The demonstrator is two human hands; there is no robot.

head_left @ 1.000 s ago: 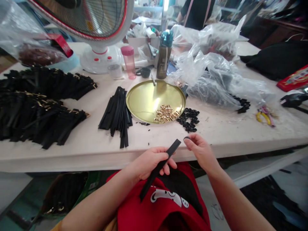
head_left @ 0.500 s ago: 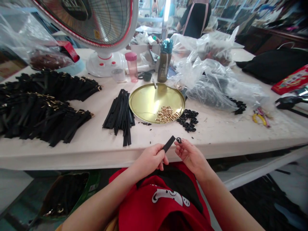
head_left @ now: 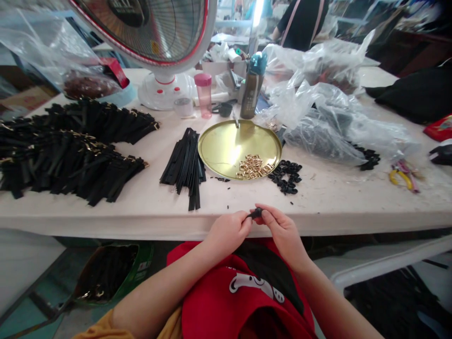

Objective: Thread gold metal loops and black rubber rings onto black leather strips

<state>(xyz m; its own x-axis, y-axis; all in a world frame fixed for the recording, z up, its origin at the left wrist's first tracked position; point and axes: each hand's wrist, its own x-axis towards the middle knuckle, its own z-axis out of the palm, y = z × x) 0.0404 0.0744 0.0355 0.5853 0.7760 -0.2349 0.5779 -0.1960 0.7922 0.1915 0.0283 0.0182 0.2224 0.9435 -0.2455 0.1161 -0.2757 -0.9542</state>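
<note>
My left hand [head_left: 228, 230] is closed around a black strap whose tip [head_left: 253, 214] pokes out between the fingers. My right hand [head_left: 280, 229] pinches a small black loop [head_left: 259, 211] right at that tip. Both hands meet just in front of the table's near edge, above my red lap. On the table lie a bundle of plain black straps [head_left: 185, 165], a gold round tray [head_left: 226, 141] holding several gold buckles [head_left: 252, 166], and a heap of black loops [head_left: 287, 175] beside the tray.
Finished black straps with gold buckles [head_left: 67, 150] are piled at the left. A fan [head_left: 158, 42], a pink cup [head_left: 204, 94], a bottle [head_left: 251, 84] and plastic bags [head_left: 325, 113] crowd the back. Pliers [head_left: 402, 175] lie at the right. Another person [head_left: 300, 19] stands beyond.
My hands came together: the right hand brought the loop onto the strap's tip, and the left hand slid up until only the tip shows.
</note>
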